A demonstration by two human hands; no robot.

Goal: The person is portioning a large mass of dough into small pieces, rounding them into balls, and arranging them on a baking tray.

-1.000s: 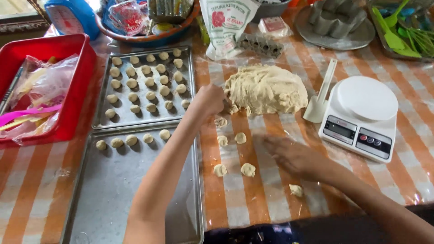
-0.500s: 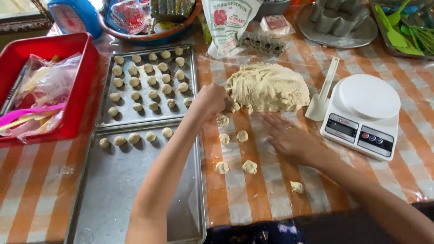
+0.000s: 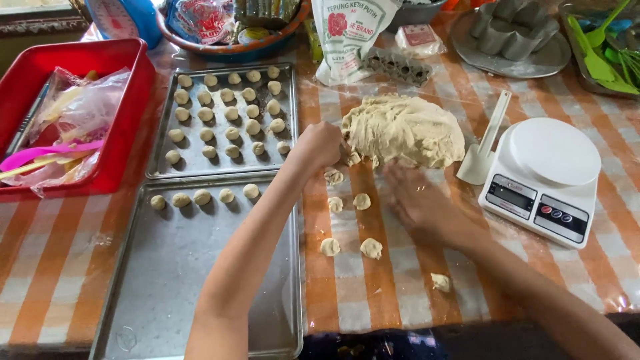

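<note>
The dough mound (image 3: 403, 130) lies near the table's far edge, soft and sticky (it tears easily). The left hand (image 3: 320, 143) pinches its left rim, closed on dough; the right hand (image 3: 423, 207) rests flat, holding nothing.

Both forearms are bare from the elbow down, with no sleeves, watch, bracelet or rings showing. The left hand (image 3: 319, 145) and the right hand (image 3: 420, 203) wear no gloves. At the near edge of the counter (image 3: 373, 300), dark clothing with small coloured flecks shows.
</note>
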